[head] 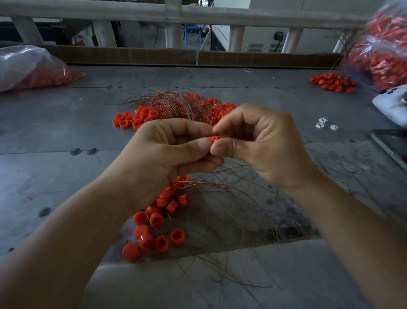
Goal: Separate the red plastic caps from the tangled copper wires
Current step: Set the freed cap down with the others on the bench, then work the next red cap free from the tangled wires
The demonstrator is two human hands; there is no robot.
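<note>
My left hand (171, 154) and my right hand (255, 143) meet above the table's middle and together pinch one small red cap (213, 138) between thumbs and forefingers. Thin copper wires (225, 194) hang from under the hands and spread over the table. A string of red caps on wire (159, 221) trails down below my left hand. Behind the hands lies a pile of red caps (136, 117) mixed with a tuft of copper wires (176, 102).
A clear bag of red caps (8, 69) lies at the far left. A large bag of caps and wires (394, 49) stands at the right, with loose caps (330, 83) beside it. A white device (393, 105), a dark phone (402, 153) and small white bits (324, 124) lie at right.
</note>
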